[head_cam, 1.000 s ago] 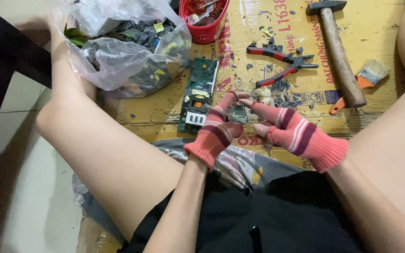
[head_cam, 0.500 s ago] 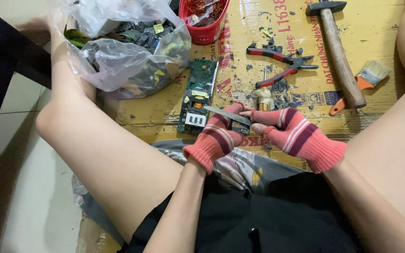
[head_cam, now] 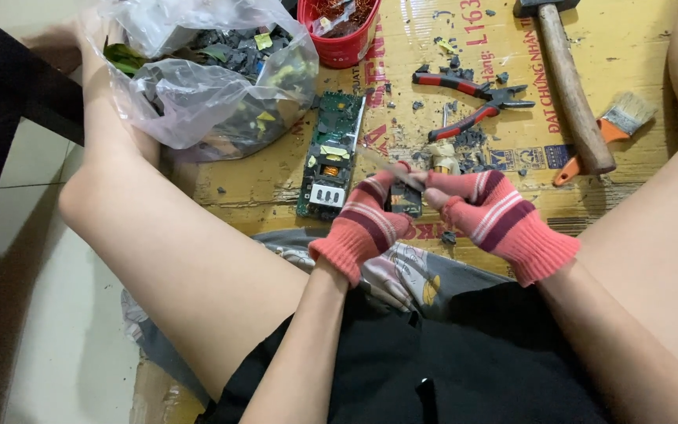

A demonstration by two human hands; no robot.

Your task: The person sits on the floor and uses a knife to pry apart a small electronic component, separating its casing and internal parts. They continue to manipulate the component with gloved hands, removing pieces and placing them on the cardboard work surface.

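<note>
Both my hands wear red and pink striped fingerless gloves and meet above the cardboard in front of me. My left hand (head_cam: 362, 224) grips a small dark circuit board piece (head_cam: 406, 202). My right hand (head_cam: 496, 213) holds a thin metal tool (head_cam: 386, 166), motion-blurred, its tip pointing left over the small piece. A long green circuit board (head_cam: 331, 153) lies flat just left of my hands.
A clear plastic bag (head_cam: 213, 78) of electronic scrap sits at the back left, beside a red bowl (head_cam: 347, 43) of copper bits. Red-handled pliers (head_cam: 472, 98), a wooden-handled hammer (head_cam: 570, 90) and an orange brush (head_cam: 614, 129) lie on the cardboard (head_cam: 637, 47). My bare legs flank it.
My hands came together around the small board piece. The metal tool in my right hand swung up and left and is now blurred. My left hand shifted slightly lower.
</note>
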